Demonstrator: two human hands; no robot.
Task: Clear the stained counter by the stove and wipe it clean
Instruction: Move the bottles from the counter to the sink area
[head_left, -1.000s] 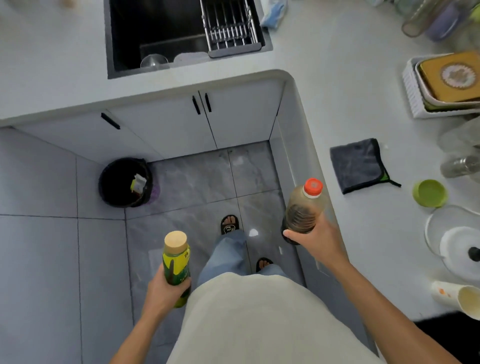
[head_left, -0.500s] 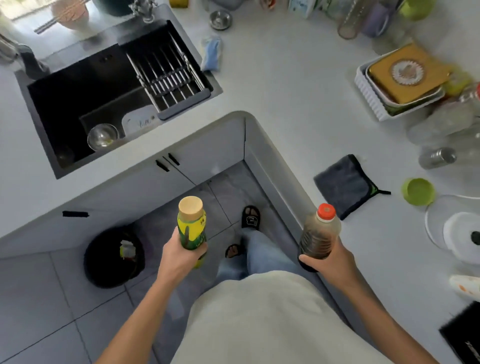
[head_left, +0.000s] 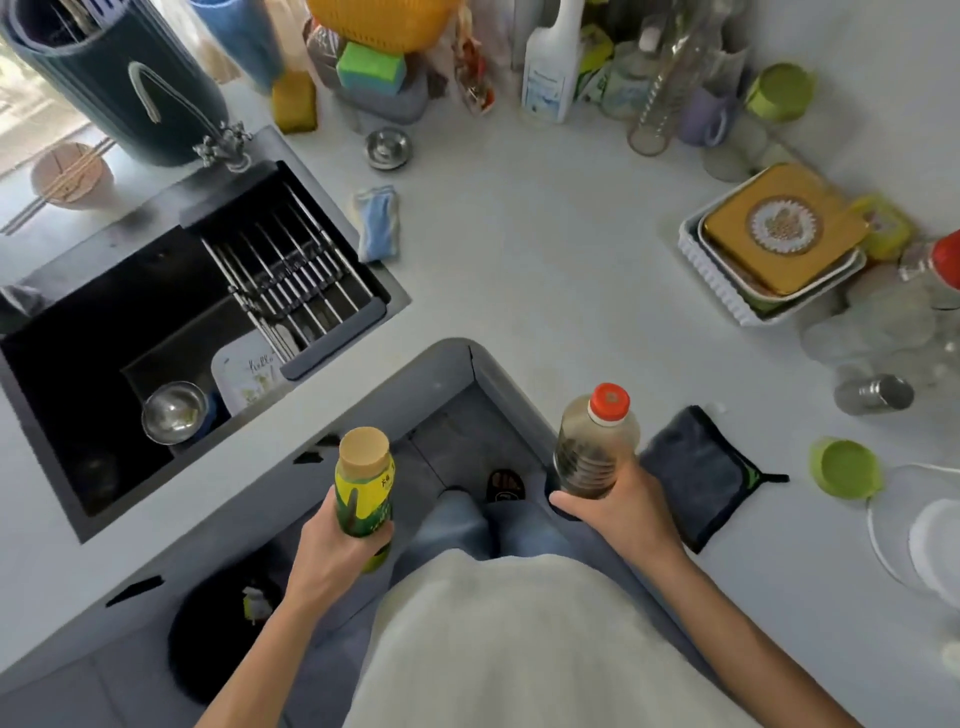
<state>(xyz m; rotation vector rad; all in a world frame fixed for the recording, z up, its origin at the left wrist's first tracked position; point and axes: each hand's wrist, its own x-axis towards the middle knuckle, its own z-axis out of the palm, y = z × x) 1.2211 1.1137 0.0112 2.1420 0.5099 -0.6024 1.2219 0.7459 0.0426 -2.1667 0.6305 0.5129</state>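
Observation:
My left hand (head_left: 332, 551) grips a yellow-green bottle (head_left: 363, 483) with a tan cap, held upright over the floor gap in front of the counter corner. My right hand (head_left: 618, 512) grips a clear bottle (head_left: 595, 444) of dark liquid with a red cap, held upright at the counter's inner edge. A dark grey cloth (head_left: 696, 475) lies flat on the white counter (head_left: 545, 260) just right of that bottle. The stove is out of view.
A black sink (head_left: 130, 332) with a drying rack sits at left, a steel bowl inside. A white tray (head_left: 727, 291) with a gold box, a green lid (head_left: 844, 467), glass jars and bottles crowd the right and back. A bin (head_left: 218, 634) stands on the floor.
The view has tilted up toward the counter's back corner. Both hands have risen and moved forward with their bottles, closer to the counter corner.

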